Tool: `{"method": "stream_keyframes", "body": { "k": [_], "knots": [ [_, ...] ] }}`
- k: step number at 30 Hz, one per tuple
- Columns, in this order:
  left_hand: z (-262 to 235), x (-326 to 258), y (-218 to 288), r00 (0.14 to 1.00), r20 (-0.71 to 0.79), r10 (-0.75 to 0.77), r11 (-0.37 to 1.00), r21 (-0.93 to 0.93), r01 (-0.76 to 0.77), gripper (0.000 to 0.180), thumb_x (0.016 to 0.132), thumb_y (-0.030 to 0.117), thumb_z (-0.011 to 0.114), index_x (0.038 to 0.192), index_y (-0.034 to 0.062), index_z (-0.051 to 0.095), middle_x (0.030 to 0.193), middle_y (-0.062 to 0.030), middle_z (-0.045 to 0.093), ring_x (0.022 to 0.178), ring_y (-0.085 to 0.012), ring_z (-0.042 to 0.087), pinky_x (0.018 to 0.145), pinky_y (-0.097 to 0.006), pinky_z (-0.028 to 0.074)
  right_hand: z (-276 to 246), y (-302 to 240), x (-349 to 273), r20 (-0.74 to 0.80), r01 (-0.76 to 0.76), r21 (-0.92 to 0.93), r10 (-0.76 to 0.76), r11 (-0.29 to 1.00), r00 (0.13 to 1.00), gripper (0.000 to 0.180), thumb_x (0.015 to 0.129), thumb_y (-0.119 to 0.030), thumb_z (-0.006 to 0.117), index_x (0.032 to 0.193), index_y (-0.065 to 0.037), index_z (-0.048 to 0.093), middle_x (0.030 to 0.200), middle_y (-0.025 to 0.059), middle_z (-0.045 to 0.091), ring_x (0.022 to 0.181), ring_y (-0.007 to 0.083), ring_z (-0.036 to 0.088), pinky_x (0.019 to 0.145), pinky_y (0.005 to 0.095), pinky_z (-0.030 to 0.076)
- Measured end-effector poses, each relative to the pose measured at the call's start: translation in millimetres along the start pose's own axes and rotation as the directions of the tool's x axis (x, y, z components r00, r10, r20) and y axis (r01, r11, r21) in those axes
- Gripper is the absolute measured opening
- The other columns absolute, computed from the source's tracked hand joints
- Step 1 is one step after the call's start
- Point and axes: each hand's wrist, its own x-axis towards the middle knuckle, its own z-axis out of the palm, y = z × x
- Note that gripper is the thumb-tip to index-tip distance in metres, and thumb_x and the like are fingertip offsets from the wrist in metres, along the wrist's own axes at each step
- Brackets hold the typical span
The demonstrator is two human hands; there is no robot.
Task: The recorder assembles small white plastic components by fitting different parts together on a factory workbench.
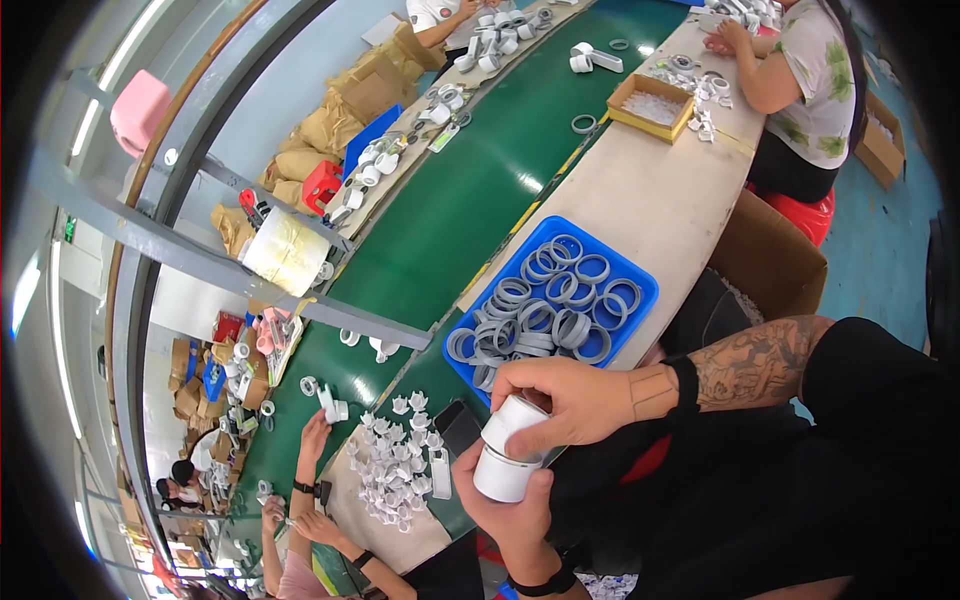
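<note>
No lettering can be read at this workshop assembly line: a small green rectangular sign [69,229] near nine o'clock is too tiny to make out, and the print on a white fabric shirt [428,30] at twelve is blurred.

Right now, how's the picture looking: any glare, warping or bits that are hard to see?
Head view: glare spots on the green conveyor belt; head view, left: ceiling light washed out, grey beam bowed by the fisheye; head view, corners: black; head view, lower left: distant people too small for detail; head view, centre: white cylinder fairly clear.
</note>
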Motion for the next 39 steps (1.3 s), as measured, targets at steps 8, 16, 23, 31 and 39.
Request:
{"method": "stream_keyframes", "body": {
  "k": [8, 16, 23, 31, 39],
  "knots": [
    [-3, 11, 5, 0.997, 0.003, 0.078, 0.989, 0.127, -0.078, 0.100, 0.084, 0.069, 0.096, 0.140, -0.0034, 0.055, 0.121, -0.0130, 0.068, 0.106, -0.0225, 0.070, 0.090, -0.037, 0.058, -10, 12, -7, 0.029, 0.114, -0.272, -0.111, 0.956, 0.993, 0.047, 0.121, -0.047, 0.043, 0.119, -0.005, 0.063, 0.090, 0.0197, 0.071, 0.082, 0.0432, 0.072, 0.073, 0.0482, 0.055],
    [-6, 17, 29, 0.912, 0.279, -0.300, 0.930, -0.126, 0.344, 0.082, 0.092, 0.040, 0.093, 0.148, -0.0083, 0.056, 0.112, -0.0192, 0.078, 0.076, -0.0251, 0.080, 0.056, -0.029, 0.061, -38, -4, 10, 0.287, 0.370, -0.515, -0.251, 0.774, 0.924, 0.050, 0.116, -0.056, 0.055, 0.112, -0.007, 0.065, 0.088, 0.0177, 0.074, 0.082, 0.0477, 0.072, 0.068, 0.0573, 0.054],
    [-19, 19, 41, 0.891, 0.261, -0.372, 0.908, -0.099, 0.408, 0.070, 0.093, 0.027, 0.092, 0.146, -0.0066, 0.059, 0.114, -0.0194, 0.079, 0.083, -0.0252, 0.080, 0.064, -0.029, 0.062, -28, -13, 6, 0.334, 0.227, -0.389, -0.093, 0.893, 0.938, 0.057, 0.109, -0.063, 0.068, 0.118, -0.006, 0.065, 0.094, 0.0204, 0.075, 0.084, 0.0459, 0.074, 0.073, 0.0529, 0.057],
    [-17, 14, 24, 0.984, 0.135, -0.115, 0.993, -0.025, 0.119, 0.067, 0.085, 0.008, 0.096, 0.141, -0.0032, 0.060, 0.129, -0.0155, 0.073, 0.116, -0.0195, 0.071, 0.100, -0.034, 0.057, -24, -14, 7, 0.257, 0.232, -0.278, -0.161, 0.932, 0.953, 0.054, 0.107, -0.052, 0.078, 0.137, -0.008, 0.065, 0.109, 0.0112, 0.072, 0.081, 0.0253, 0.073, 0.072, 0.0387, 0.058],
    [-23, 4, 21, 0.996, 0.081, -0.034, 0.994, 0.108, 0.025, 0.078, 0.088, 0.011, 0.096, 0.152, -0.0062, 0.055, 0.134, -0.0176, 0.071, 0.117, -0.0215, 0.071, 0.101, -0.035, 0.058, -17, -24, 9, 0.226, -0.030, -0.200, 0.075, 0.979, 0.971, 0.051, 0.111, -0.051, 0.072, 0.131, -0.005, 0.066, 0.102, 0.0146, 0.072, 0.085, 0.0276, 0.070, 0.076, 0.0427, 0.056]
  ]
}}
